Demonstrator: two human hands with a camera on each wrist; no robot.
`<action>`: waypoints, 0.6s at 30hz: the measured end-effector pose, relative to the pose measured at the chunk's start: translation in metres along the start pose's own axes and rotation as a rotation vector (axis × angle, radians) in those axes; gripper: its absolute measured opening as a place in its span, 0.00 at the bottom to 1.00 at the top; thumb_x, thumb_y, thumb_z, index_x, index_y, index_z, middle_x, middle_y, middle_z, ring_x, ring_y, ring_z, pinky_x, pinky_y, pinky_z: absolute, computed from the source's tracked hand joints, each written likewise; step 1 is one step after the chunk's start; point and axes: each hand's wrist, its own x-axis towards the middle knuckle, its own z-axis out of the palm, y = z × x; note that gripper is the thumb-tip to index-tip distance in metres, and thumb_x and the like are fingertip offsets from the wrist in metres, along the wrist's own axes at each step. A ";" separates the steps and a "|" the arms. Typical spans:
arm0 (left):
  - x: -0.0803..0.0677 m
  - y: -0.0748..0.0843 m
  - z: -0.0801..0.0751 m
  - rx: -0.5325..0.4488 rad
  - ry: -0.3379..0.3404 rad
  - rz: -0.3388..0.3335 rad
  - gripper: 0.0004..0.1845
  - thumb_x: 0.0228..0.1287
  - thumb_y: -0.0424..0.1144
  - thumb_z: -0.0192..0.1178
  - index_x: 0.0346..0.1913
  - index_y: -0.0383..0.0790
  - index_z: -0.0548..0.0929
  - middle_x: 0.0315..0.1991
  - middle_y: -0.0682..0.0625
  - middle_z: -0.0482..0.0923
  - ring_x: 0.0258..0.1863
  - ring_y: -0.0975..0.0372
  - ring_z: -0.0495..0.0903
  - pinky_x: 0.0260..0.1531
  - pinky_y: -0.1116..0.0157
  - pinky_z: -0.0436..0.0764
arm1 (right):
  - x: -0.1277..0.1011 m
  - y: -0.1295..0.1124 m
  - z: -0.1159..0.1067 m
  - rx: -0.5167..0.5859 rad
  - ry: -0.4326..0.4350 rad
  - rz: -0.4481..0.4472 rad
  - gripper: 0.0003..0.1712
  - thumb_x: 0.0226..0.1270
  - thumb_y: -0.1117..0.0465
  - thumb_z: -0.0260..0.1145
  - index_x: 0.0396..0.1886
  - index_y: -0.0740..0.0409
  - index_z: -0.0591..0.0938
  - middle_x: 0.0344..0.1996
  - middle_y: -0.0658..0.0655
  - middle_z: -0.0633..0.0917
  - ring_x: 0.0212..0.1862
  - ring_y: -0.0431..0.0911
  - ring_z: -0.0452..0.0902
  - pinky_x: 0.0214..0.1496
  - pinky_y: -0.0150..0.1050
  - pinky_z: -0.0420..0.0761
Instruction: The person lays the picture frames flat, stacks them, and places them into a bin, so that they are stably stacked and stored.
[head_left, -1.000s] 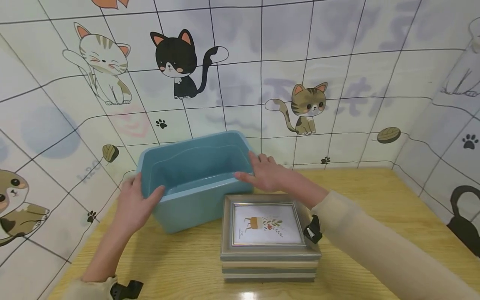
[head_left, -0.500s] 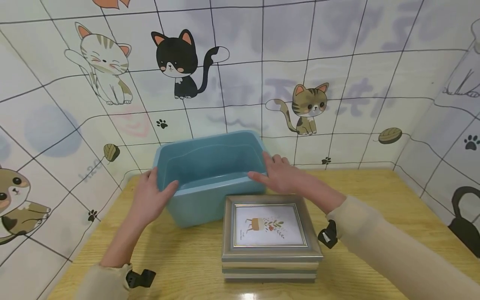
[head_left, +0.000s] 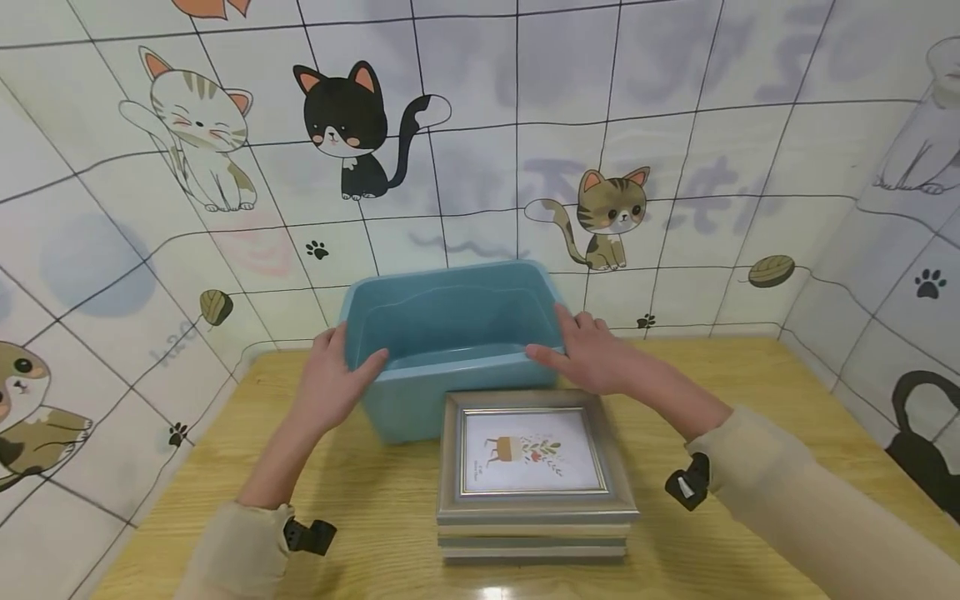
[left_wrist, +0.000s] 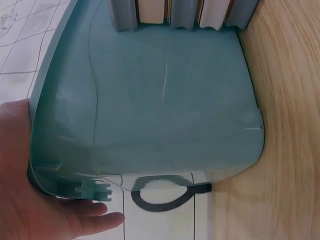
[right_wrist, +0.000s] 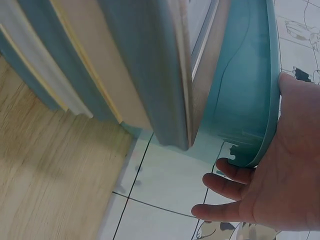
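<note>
A blue plastic storage bin (head_left: 457, 371) stands against the back wall, its open top facing up. My left hand (head_left: 327, 382) grips the bin's left front corner, with the thumb over the front rim. At the right front corner my right hand (head_left: 596, 354) holds the rim the same way. In the left wrist view the fingers of the left hand (left_wrist: 30, 195) lie along the bin's end. The right hand (right_wrist: 295, 175) shows likewise in the right wrist view. Right in front of the bin is a stack of picture frames (head_left: 536, 475), which hides part of its front.
The stack lies on a wooden table (head_left: 360, 533); its top frame holds a picture of a potted plant. A wall covering (head_left: 480, 192) printed with cats and a grid closes off the back and sides.
The bin has slid to the right along the back of the table, with both hands moving along on it. It now sits more squarely behind the frames, which have stayed put.
</note>
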 end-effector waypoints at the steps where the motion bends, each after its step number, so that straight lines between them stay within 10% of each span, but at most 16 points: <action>1: 0.001 0.002 0.001 -0.003 -0.004 -0.001 0.50 0.63 0.65 0.49 0.73 0.30 0.46 0.69 0.31 0.47 0.66 0.39 0.55 0.59 0.41 0.59 | -0.001 0.001 0.000 -0.001 0.008 0.000 0.57 0.66 0.28 0.40 0.73 0.69 0.38 0.66 0.79 0.51 0.67 0.73 0.44 0.63 0.64 0.54; 18: 0.023 0.034 0.032 -0.048 -0.028 0.049 0.49 0.62 0.64 0.50 0.73 0.32 0.49 0.69 0.35 0.49 0.66 0.43 0.57 0.60 0.45 0.61 | -0.027 0.040 -0.006 0.068 0.074 0.007 0.55 0.69 0.31 0.42 0.72 0.72 0.39 0.64 0.81 0.52 0.66 0.72 0.47 0.63 0.64 0.54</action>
